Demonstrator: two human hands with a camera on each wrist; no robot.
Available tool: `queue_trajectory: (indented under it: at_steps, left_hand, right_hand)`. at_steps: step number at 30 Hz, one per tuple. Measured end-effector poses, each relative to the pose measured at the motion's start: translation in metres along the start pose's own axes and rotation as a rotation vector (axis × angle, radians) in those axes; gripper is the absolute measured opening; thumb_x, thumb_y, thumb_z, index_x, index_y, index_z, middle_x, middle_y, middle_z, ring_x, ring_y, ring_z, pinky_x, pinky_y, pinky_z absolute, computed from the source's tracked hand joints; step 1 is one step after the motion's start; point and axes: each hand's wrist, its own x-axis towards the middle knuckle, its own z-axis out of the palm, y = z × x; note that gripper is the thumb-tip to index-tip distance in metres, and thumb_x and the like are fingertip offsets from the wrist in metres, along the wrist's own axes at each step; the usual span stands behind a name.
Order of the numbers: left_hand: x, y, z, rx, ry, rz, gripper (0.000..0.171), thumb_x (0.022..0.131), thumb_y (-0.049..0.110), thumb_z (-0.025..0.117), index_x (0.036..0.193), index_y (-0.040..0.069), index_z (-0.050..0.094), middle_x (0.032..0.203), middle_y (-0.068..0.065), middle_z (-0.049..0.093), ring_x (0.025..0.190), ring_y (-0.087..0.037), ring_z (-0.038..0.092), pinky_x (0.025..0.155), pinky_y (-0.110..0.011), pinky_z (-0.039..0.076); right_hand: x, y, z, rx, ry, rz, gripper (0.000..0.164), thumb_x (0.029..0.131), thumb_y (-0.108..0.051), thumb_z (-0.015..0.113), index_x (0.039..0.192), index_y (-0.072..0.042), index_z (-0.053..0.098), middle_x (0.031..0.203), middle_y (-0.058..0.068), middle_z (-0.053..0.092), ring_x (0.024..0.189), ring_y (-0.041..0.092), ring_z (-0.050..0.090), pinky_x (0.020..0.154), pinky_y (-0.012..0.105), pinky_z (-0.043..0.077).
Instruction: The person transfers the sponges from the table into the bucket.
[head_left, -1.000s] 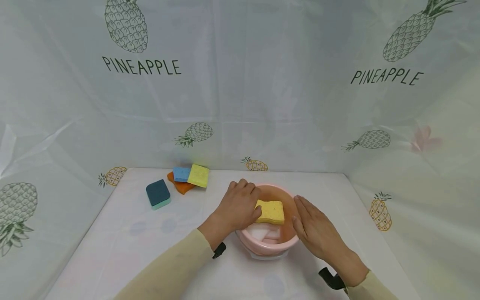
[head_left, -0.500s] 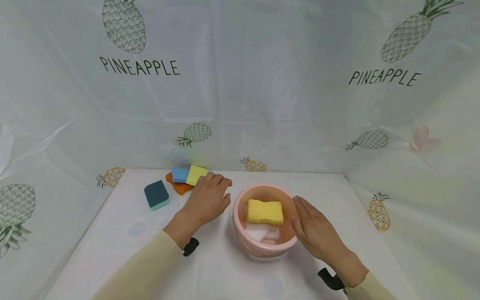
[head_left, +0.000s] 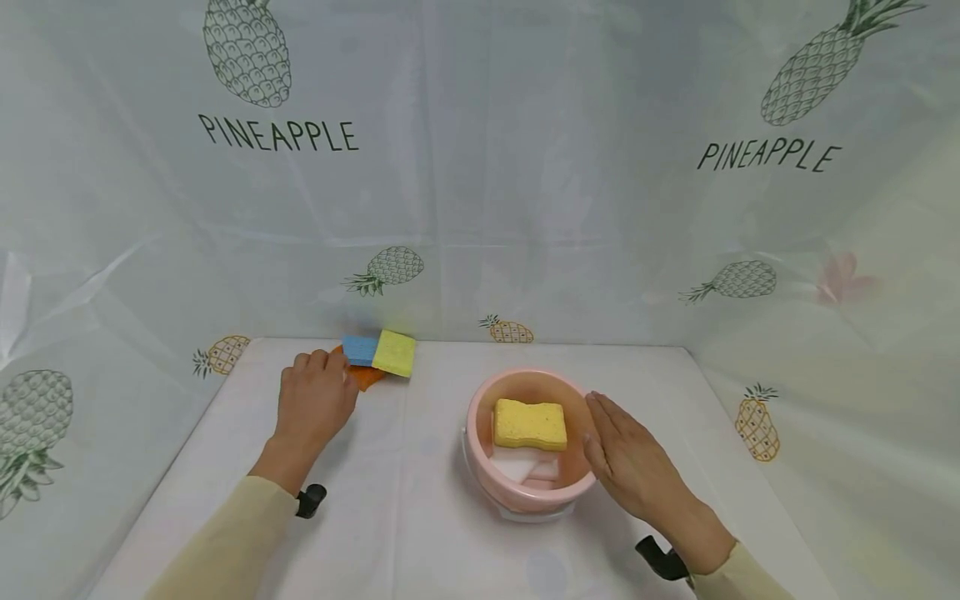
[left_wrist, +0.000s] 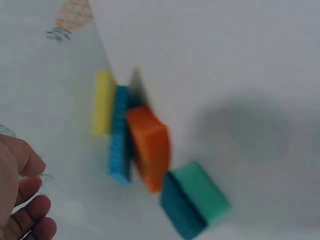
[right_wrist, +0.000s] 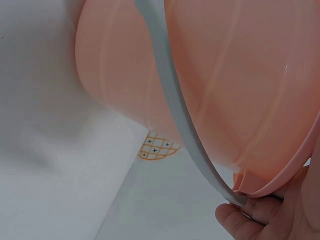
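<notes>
My left hand (head_left: 317, 400) hovers over the left side of the table, fingers loosely bent with nothing in them. It hides the two-tone green sponge (left_wrist: 196, 200) in the head view; the left wrist view shows that sponge beside an orange sponge (left_wrist: 150, 147). My right hand (head_left: 639, 463) rests with straight fingers against the right side of a pink bucket (head_left: 534, 500). In the right wrist view its fingers lie by the rim, where the grey handle (right_wrist: 182, 120) joins. Inside the bucket, a yellow sponge (head_left: 530, 425) lies over white and pink pieces (head_left: 513, 463).
Behind the orange sponge, a blue sponge (head_left: 360, 351) and a lighter yellow sponge (head_left: 395, 353) stand near the table's back edge. A pineapple-print sheet (head_left: 480, 183) hangs around the back and sides of the white table (head_left: 435, 550).
My left hand has left the bucket, where it was by the yellow sponge, and moved left to above the green sponge. The right hand has stayed at the bucket.
</notes>
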Motion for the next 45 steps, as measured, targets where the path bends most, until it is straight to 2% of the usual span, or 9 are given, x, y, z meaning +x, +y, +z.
queue_trajectory:
  at_steps: [3,9,17,21,26,31,34,40,45]
  left_hand:
    - [-0.004,-0.012,0.012,0.018,-0.006,-0.044,0.028,0.095,0.015,0.068,0.114,-0.004,0.063,0.108,-0.026,0.063,0.101,-0.047,0.054,0.080,-0.058,0.046]
    - [-0.006,-0.029,0.037,0.040,-0.025,-0.081,0.030,0.095,0.018,0.069,0.108,-0.008,0.060,0.102,-0.028,0.061,0.094,-0.047,0.054,0.075,-0.057,0.045]
    - [-0.007,-0.045,0.061,0.086,-0.194,-0.137,0.049,0.100,0.030,0.068,0.119,-0.013,0.056,0.116,-0.035,0.059,0.108,-0.052,0.051,0.084,-0.063,0.045]
    - [-0.009,-0.049,0.064,0.122,-0.242,-0.137,0.051,0.100,0.028,0.068,0.123,-0.015,0.055,0.120,-0.038,0.058,0.115,-0.056,0.051,0.088,-0.066,0.046]
    - [-0.012,-0.052,0.063,0.128,-0.260,-0.152,0.048,0.099,0.021,0.067,0.124,-0.017,0.053,0.119,-0.041,0.057,0.111,-0.056,0.051,0.087,-0.068,0.046]
    - [-0.014,-0.057,0.065,0.093,-0.284,-0.211,0.047,0.099,0.018,0.058,0.128,-0.018,0.050,0.123,-0.042,0.054,0.113,-0.056,0.046,0.091,-0.070,0.042]
    - [-0.020,-0.062,0.064,0.080,-0.282,-0.248,0.047,0.098,0.018,0.058,0.126,-0.019,0.050,0.121,-0.042,0.052,0.111,-0.056,0.044,0.090,-0.070,0.040]
    - [-0.029,-0.071,0.062,0.068,-0.252,-0.362,0.061,0.095,0.033,0.062,0.120,-0.021,0.045,0.105,-0.038,0.045,0.101,-0.053,0.039,0.087,-0.069,0.037]
    - [-0.030,-0.074,0.059,0.080,-0.273,-0.467,0.085,0.099,0.051,0.058,0.128,-0.026,0.038,0.113,-0.045,0.042,0.106,-0.058,0.038,0.090,-0.073,0.034]
  right_hand:
    - [0.000,0.000,0.000,0.005,-0.006,0.007,0.056,0.111,-0.025,0.048,0.155,0.009,0.043,0.159,0.025,0.048,0.147,0.042,0.048,0.116,0.058,0.042]
    - [0.000,0.001,-0.001,0.021,-0.007,0.017,0.056,0.111,-0.026,0.047,0.155,0.008,0.043,0.160,0.024,0.048,0.147,0.043,0.048,0.115,0.058,0.043]
    - [-0.001,-0.001,0.002,0.021,0.000,0.015,0.055,0.110,-0.024,0.048,0.156,0.007,0.043,0.160,0.024,0.047,0.147,0.042,0.048,0.115,0.058,0.043]
    - [-0.001,-0.002,0.002,0.020,-0.003,0.022,0.056,0.110,-0.024,0.049,0.156,0.007,0.043,0.160,0.023,0.047,0.147,0.042,0.048,0.116,0.058,0.042]
    - [0.000,-0.002,0.002,0.014,-0.001,0.017,0.056,0.110,-0.024,0.050,0.155,0.007,0.043,0.160,0.024,0.048,0.147,0.042,0.048,0.115,0.058,0.043]
    - [0.000,-0.001,0.002,0.023,-0.003,0.022,0.055,0.109,-0.022,0.051,0.156,0.007,0.043,0.160,0.024,0.047,0.146,0.042,0.048,0.115,0.058,0.043]
    - [0.000,-0.001,0.002,0.029,-0.009,0.022,0.056,0.110,-0.023,0.050,0.156,0.007,0.042,0.160,0.024,0.047,0.147,0.042,0.048,0.115,0.058,0.043]
    - [0.000,0.000,0.001,0.035,-0.013,0.025,0.056,0.111,-0.026,0.046,0.156,0.007,0.042,0.161,0.024,0.046,0.147,0.042,0.047,0.116,0.058,0.042]
    - [0.000,0.000,0.000,0.036,-0.006,0.018,0.056,0.111,-0.026,0.045,0.156,0.008,0.042,0.160,0.024,0.047,0.147,0.042,0.048,0.115,0.058,0.043]
